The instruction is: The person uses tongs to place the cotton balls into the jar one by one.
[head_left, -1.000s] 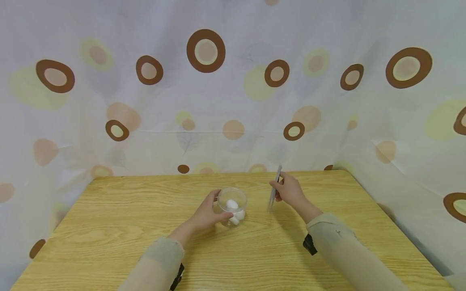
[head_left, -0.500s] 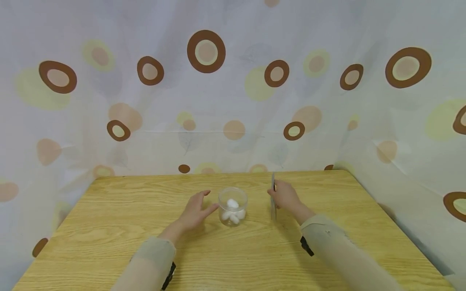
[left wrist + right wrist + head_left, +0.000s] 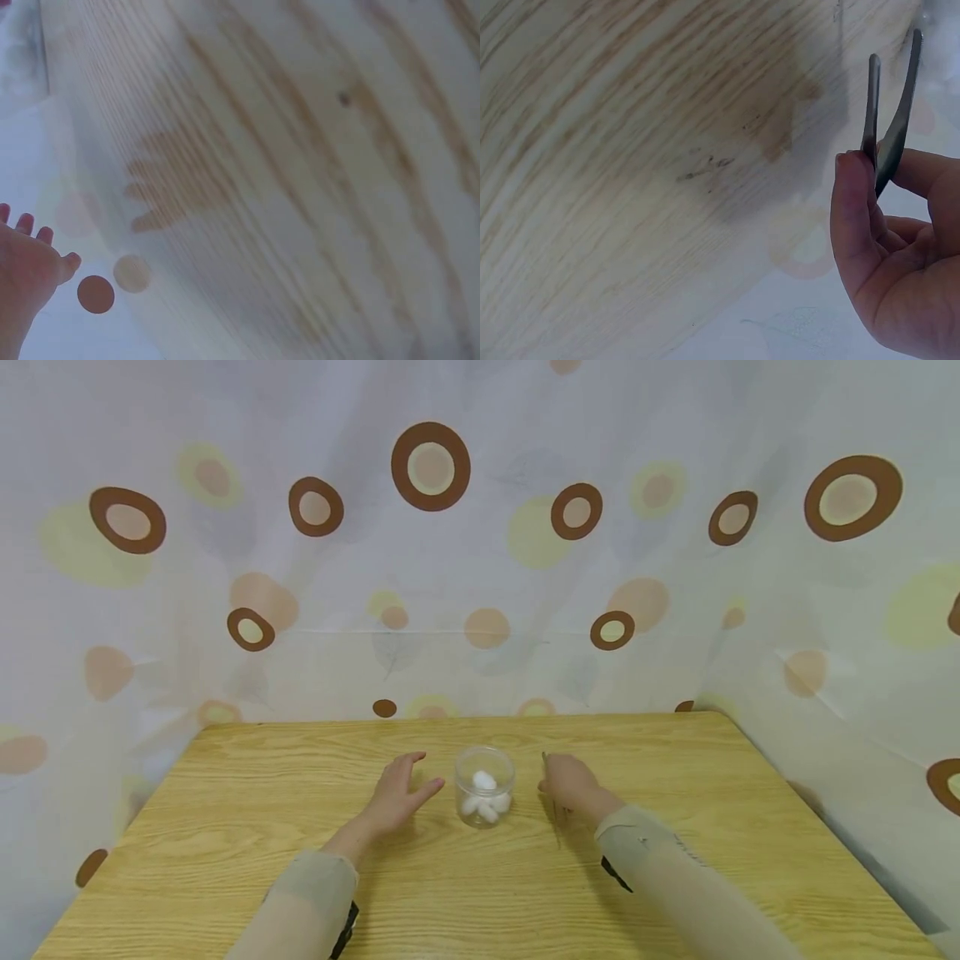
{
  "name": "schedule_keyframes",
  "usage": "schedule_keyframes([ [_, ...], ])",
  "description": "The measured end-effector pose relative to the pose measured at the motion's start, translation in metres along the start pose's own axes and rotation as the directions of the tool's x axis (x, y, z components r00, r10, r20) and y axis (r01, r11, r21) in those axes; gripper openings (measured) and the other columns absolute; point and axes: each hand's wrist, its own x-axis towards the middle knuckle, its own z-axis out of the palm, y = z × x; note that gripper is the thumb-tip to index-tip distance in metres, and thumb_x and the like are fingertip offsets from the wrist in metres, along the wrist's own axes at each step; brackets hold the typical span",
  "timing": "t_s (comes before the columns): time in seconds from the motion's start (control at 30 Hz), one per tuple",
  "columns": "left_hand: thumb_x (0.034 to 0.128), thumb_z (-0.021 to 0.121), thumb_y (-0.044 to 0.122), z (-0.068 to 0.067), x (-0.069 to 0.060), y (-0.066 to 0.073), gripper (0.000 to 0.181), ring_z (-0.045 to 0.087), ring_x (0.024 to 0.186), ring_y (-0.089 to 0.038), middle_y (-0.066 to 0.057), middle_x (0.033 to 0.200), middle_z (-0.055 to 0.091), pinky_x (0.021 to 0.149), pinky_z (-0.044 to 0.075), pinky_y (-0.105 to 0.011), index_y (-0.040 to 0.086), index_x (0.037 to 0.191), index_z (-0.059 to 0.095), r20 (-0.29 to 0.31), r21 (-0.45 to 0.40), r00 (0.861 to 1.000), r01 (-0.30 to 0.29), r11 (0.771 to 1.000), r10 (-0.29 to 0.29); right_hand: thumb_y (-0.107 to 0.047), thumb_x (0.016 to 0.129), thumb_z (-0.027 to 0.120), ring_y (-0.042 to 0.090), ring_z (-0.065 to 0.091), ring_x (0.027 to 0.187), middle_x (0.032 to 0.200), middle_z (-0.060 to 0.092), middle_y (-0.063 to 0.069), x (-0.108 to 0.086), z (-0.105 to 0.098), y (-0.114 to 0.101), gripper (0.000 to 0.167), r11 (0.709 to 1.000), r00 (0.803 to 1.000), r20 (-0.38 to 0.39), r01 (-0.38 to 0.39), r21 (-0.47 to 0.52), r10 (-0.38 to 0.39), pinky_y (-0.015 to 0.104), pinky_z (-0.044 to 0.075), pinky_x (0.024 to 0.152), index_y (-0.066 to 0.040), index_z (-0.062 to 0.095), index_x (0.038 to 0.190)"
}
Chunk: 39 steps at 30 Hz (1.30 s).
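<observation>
Between my two hands a clear round jar (image 3: 462,774) stands upright on the table, with several white oval pieces (image 3: 484,781) inside that look like cotton balls. Just left of the jar, my left hand (image 3: 393,797) is apart from it, thumb and fingers spread and holding nothing. To the jar's right, my right hand (image 3: 572,785) pinches a pair of metal tweezers (image 3: 900,120) between thumb and fingers. Their two tips stand apart with nothing between them in the right wrist view. In the left wrist view the jar (image 3: 21,60) is cut off by the upper left corner.
The wood-grain table (image 3: 262,827) reaches back to a hanging white sheet (image 3: 480,568) patterned with brown rings and pale dots. The sheet also rises along the left and right sides. Black straps (image 3: 617,874) show at both wrists.
My left hand has let go of the jar and drawn back to its left. My right hand has turned the tweezers and come lower and slightly left with them. The jar stays put.
</observation>
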Motion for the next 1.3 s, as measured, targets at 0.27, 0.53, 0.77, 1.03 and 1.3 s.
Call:
schedule_keyframes([
  [0.27, 0.0936, 0.053, 0.038, 0.001, -0.004, 0.001, 0.066, 0.026, 0.136, -0.042, -0.022, 0.146, 0.031, 0.109, 0.021, -0.059, -0.002, 0.141, 0.03, -0.004, 0.005, 1.0, -0.006, 1.0, 0.006, -0.001, 0.082, 0.059, 0.016, 0.044, 0.06, 0.072, 0.058, 0.009, -0.001, 0.006, -0.002, 0.022, 0.998, 0.999, 0.025, 0.034, -0.044, -0.033, 0.032, 0.045, 0.061, 0.009, 0.06, 0.102],
  [0.53, 0.0923, 0.056, 0.037, 0.003, -0.009, 0.005, 0.067, 0.028, 0.134, -0.041, -0.022, 0.145, 0.033, 0.109, 0.023, -0.057, -0.002, 0.141, 0.031, 0.006, 0.014, 1.0, 0.002, 1.0, -0.002, -0.005, 0.085, 0.061, 0.019, 0.054, 0.072, 0.093, 0.067, 0.018, -0.006, 0.011, -0.002, 0.025, 0.995, 0.999, 0.038, 0.03, -0.1, -0.027, 0.037, 0.05, 0.069, 0.008, 0.06, 0.107],
  [0.77, 0.0911, 0.058, 0.037, 0.003, -0.01, 0.004, 0.069, 0.025, 0.136, -0.041, -0.021, 0.147, 0.031, 0.109, 0.023, -0.058, -0.001, 0.142, 0.03, 0.018, 0.002, 1.0, 0.015, 1.0, -0.015, -0.01, 0.089, 0.06, 0.027, 0.063, 0.102, 0.125, 0.059, 0.021, -0.006, 0.013, -0.004, 0.045, 0.994, 0.998, 0.065, 0.007, -0.107, 0.0, 0.041, 0.052, 0.085, 0.005, 0.05, 0.13],
  [1.03, 0.0906, 0.059, 0.037, 0.006, -0.008, 0.001, 0.069, 0.027, 0.136, -0.041, -0.021, 0.146, 0.032, 0.109, 0.024, -0.058, -0.001, 0.141, 0.031, 0.013, 0.015, 1.0, 0.012, 1.0, -0.013, -0.013, 0.089, 0.061, 0.031, 0.061, 0.108, 0.125, 0.059, 0.022, -0.005, 0.015, -0.004, 0.046, 0.995, 0.998, 0.058, -0.025, -0.1, 0.03, 0.042, 0.052, 0.086, 0.006, 0.051, 0.129],
  [1.3, 0.0908, 0.058, 0.039, 0.006, -0.01, 0.002, 0.068, 0.027, 0.135, -0.041, -0.021, 0.146, 0.032, 0.109, 0.023, -0.058, 0.0, 0.141, 0.032, 0.015, 0.033, 1.0, 0.004, 0.999, -0.005, -0.022, 0.088, 0.063, 0.022, 0.06, 0.073, 0.09, 0.066, 0.014, -0.007, 0.013, -0.002, 0.026, 0.997, 0.999, 0.033, -0.039, -0.07, 0.042, 0.034, 0.048, 0.061, 0.002, 0.061, 0.099],
])
